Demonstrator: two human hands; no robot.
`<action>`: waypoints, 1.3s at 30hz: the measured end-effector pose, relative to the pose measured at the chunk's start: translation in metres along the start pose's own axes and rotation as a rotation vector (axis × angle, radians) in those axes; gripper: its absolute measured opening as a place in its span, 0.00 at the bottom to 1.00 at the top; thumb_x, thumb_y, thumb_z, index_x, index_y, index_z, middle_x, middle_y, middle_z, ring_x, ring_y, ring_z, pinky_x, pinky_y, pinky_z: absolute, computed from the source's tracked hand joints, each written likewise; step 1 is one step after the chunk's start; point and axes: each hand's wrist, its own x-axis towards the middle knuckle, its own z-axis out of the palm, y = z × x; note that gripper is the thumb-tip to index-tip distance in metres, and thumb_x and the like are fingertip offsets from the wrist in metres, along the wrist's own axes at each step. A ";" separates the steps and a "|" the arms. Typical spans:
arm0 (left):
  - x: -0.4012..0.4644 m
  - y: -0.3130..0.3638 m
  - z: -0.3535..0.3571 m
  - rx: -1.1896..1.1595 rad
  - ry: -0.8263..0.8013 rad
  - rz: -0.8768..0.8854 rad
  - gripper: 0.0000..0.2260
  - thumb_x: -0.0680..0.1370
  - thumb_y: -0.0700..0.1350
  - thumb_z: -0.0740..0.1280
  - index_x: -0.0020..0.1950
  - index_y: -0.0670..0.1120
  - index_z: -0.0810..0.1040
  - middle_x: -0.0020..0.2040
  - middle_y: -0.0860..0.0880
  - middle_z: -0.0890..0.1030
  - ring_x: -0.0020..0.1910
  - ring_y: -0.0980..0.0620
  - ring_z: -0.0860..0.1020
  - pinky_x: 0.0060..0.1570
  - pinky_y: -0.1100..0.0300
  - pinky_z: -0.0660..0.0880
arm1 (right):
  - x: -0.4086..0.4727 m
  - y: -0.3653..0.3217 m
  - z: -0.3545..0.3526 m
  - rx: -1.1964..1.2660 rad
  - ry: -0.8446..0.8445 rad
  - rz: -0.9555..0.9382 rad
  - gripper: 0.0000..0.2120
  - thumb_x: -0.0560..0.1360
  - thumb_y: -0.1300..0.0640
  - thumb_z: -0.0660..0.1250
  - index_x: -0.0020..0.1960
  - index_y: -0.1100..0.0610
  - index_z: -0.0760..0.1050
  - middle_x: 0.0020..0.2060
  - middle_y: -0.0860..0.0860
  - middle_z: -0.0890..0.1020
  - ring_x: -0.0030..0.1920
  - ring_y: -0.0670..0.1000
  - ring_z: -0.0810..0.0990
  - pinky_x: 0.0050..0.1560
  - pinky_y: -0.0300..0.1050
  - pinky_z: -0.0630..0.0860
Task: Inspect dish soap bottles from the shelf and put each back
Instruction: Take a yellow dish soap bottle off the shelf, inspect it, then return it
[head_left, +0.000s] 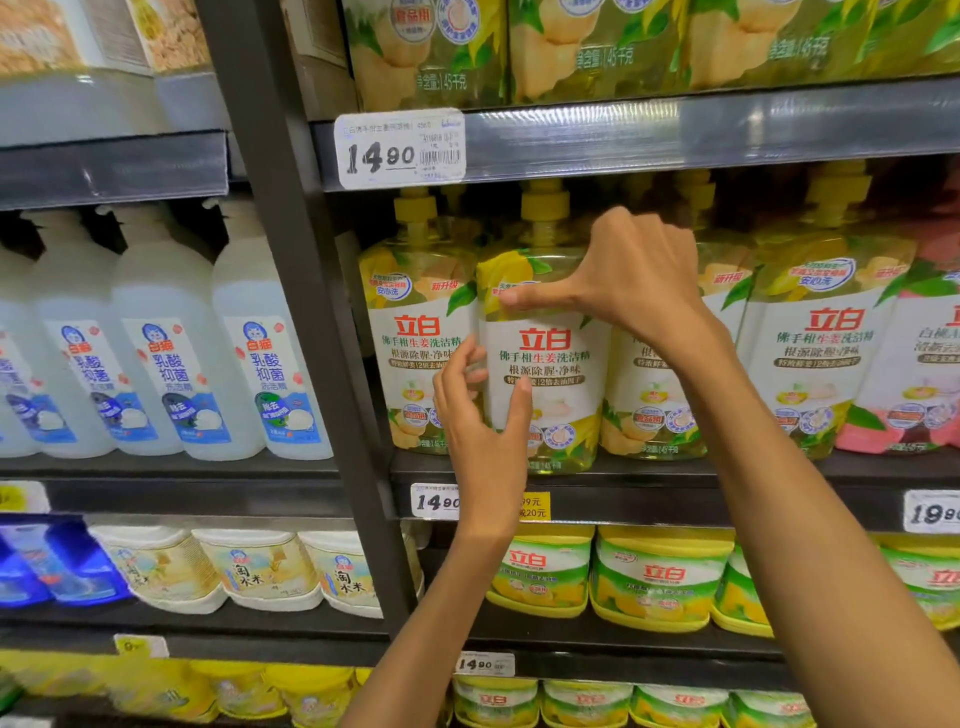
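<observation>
A yellow-green dish soap bottle with a yellow pump top stands at the front edge of the middle shelf, second in its row. My right hand grips its upper part, thumb across the front label and fingers curled behind the shoulder. My left hand holds its lower left side, thumb on the front and fingers round the edge. Matching bottles stand close on both sides, one at the left and one at the right.
A dark upright post divides the shelving. White bottles fill the left bay. Pink-labelled bottles stand at the far right. Tubs of yellow-green soap sit below, and large bottles fill the shelf above. Price tags line the shelf edges.
</observation>
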 end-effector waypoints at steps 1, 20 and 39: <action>-0.001 -0.002 -0.003 -0.022 0.004 -0.016 0.22 0.76 0.46 0.69 0.65 0.59 0.65 0.59 0.54 0.71 0.58 0.61 0.71 0.56 0.74 0.69 | -0.003 -0.001 -0.003 0.010 -0.009 -0.005 0.38 0.49 0.20 0.62 0.28 0.56 0.61 0.24 0.49 0.68 0.26 0.48 0.66 0.31 0.46 0.58; -0.004 -0.014 -0.019 -0.014 -0.098 -0.267 0.38 0.59 0.65 0.69 0.64 0.45 0.74 0.60 0.49 0.72 0.59 0.53 0.75 0.53 0.63 0.77 | -0.036 -0.003 0.005 0.307 0.009 -0.003 0.44 0.63 0.31 0.70 0.66 0.61 0.70 0.61 0.58 0.77 0.63 0.58 0.71 0.57 0.49 0.67; -0.051 0.001 -0.032 -0.447 -0.064 -0.501 0.29 0.60 0.57 0.72 0.57 0.47 0.71 0.46 0.50 0.86 0.43 0.52 0.85 0.34 0.65 0.79 | -0.065 -0.004 0.028 0.674 -0.069 0.168 0.30 0.66 0.37 0.73 0.63 0.50 0.75 0.58 0.50 0.81 0.56 0.49 0.80 0.55 0.49 0.77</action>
